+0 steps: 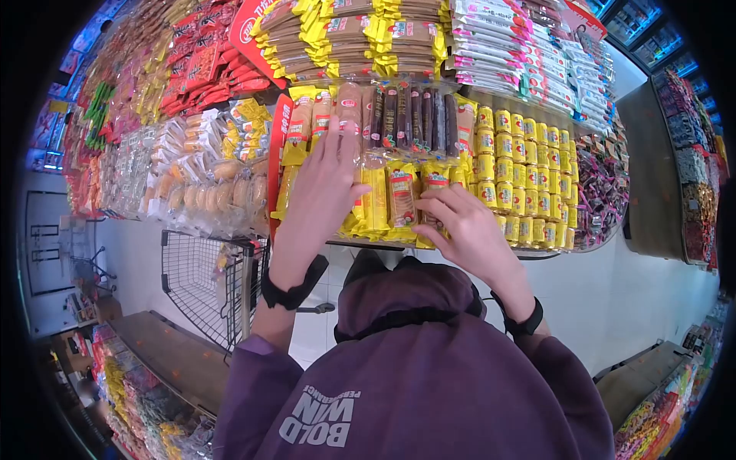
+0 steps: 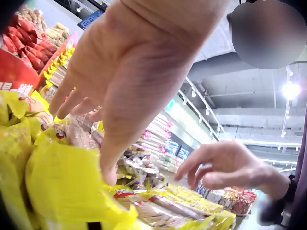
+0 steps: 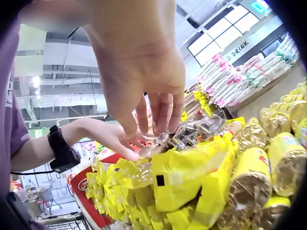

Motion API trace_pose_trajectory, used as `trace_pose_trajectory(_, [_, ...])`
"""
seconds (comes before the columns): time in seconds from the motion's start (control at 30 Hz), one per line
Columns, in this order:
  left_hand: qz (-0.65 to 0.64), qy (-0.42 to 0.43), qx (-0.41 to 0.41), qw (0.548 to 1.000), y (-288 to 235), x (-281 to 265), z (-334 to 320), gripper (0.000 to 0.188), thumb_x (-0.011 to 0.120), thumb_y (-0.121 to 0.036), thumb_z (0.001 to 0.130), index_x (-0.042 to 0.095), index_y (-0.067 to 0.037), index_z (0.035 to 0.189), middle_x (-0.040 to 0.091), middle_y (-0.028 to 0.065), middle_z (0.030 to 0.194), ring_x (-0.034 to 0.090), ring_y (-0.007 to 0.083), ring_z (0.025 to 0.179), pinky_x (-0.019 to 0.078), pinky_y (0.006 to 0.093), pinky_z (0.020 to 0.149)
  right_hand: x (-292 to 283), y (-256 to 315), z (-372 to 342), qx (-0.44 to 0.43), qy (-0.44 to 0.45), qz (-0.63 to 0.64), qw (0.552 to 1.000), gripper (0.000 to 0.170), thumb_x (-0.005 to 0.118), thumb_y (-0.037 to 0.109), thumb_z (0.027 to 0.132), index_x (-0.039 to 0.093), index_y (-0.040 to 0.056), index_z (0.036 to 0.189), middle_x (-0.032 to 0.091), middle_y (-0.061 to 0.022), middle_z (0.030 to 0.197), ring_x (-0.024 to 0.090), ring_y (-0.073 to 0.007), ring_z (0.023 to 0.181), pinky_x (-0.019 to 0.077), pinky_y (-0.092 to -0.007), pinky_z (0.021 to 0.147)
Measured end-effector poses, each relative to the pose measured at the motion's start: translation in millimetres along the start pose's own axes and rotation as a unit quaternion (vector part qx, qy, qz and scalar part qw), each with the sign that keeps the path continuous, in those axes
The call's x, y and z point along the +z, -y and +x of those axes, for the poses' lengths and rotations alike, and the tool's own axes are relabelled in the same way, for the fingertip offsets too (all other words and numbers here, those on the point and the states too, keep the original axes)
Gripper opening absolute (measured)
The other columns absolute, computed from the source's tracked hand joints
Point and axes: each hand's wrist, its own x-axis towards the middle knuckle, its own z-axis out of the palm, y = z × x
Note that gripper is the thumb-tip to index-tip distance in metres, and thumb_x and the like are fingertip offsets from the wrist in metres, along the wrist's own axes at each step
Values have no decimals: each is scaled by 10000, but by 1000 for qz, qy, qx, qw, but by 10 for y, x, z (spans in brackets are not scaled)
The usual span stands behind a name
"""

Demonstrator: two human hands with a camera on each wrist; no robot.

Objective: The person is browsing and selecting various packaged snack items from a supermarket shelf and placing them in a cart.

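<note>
Both thumbs stand apart: the left hand (image 1: 320,182) stretches straight fingers over a pink sausage pack (image 1: 349,104); the right hand (image 1: 469,228) bends loose fingers over a yellow packet (image 1: 435,182), whether touching, I can't tell.

The head view looks forward and down from above the near side of the heap of yellow, glossy plastic snack packets (image 1: 376,205), farthest from it. Low and close beside that heap, the left wrist view faces rightward across it, the right wrist view leftward; both share it, the bare left hand (image 1: 320,184) and bare right hand (image 1: 469,230).
</note>
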Motion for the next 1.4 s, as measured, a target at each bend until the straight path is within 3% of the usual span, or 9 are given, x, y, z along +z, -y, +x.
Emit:
trace_pose_trajectory(0.03, [-1, 3, 0, 1000, 28, 49, 48, 895, 749, -247, 833, 230, 51, 1499, 302, 290, 1517, 428, 409, 1329, 392, 440, 1084, 22, 11, 64, -15, -38, -10, 999, 233, 717, 154, 844, 612, 24, 1006, 596, -101, 980, 595, -293, 938, 498, -406, 821])
trace_pose_trajectory(0.2, [30, -24, 17, 999, 168, 297, 216, 969, 762, -263, 809, 169, 49, 1510, 277, 297, 1524, 404, 404, 1352, 405, 426, 1075, -6, 62, 255, -15, -70, -17, 997, 238, 715, 127, 837, 619, 20, 1028, 619, -107, 1046, 607, -302, 959, 510, -406, 825])
trace_pose_trajectory(0.4, [148, -21, 31, 988, 244, 382, 265, 804, 743, -185, 811, 316, 82, 1438, 333, 287, 1491, 440, 368, 1324, 419, 400, 1067, 94, 15, 252, -19, -56, -7, 998, 231, 690, 120, 851, 610, 10, 1037, 613, -114, 1074, 603, -304, 985, 512, -412, 835])
trace_pose_trajectory(0.6, [-41, -21, 23, 999, 304, 377, 220, 784, 712, -148, 838, 310, 6, 1493, 271, 246, 1564, 409, 388, 1349, 377, 427, 1108, 137, -1, 306, -18, -45, -5, 999, 252, 692, 126, 853, 609, 1, 1055, 614, -130, 1132, 602, -315, 1007, 518, -419, 848])
trace_pose_trajectory(0.93, [-118, -15, 22, 993, 322, 185, 61, 881, 738, -256, 838, 253, -54, 1544, 270, 215, 1585, 325, 372, 1430, 305, 429, 1163, 276, 19, 296, -13, -17, 15, 1000, 289, 713, 136, 857, 617, 20, 1103, 615, -129, 1227, 606, -323, 1068, 520, -411, 885])
trace_pose_trajectory(1.13, [-105, 37, -85, 990, 218, -181, -519, 771, 738, -323, 860, 384, -27, 1478, 403, 195, 1521, 412, 369, 1378, 362, 437, 1123, 180, -39, 111, 25, -30, -3, 999, 315, 718, 143, 857, 614, 22, 1128, 615, -126, 1232, 595, -323, 1090, 503, -411, 918])
trace_pose_trajectory(1.27, [-126, 36, -67, 989, 165, -121, -816, 729, 759, -283, 848, 434, -22, 1445, 450, 176, 1491, 458, 356, 1342, 388, 440, 1101, 72, -191, -22, 87, -83, -37, 992, 309, 688, 121, 877, 605, 6, 1151, 603, -167, 1244, 576, -336, 1124, 476, -431, 956])
trace_pose_trajectory(1.3, [-142, 39, -80, 986, 115, -110, -843, 720, 763, -256, 840, 440, -15, 1438, 461, 171, 1482, 468, 353, 1334, 383, 435, 1107, 28, -269, -2, 101, -118, -19, 988, 309, 688, 121, 887, 597, -6, 1154, 640, -194, 1161, 608, -358, 1073, 500, -437, 923])
trace_pose_trajectory(1.4, [-130, 23, -66, 989, 79, 0, -874, 712, 758, -242, 842, 438, -12, 1435, 467, 172, 1477, 466, 350, 1337, 374, 429, 1114, -83, -641, 71, 212, -125, 19, 969, 328, 672, 122, 924, 577, -20, 1204, 693, -176, 1089, 700, -296, 915, 565, -379, 783])
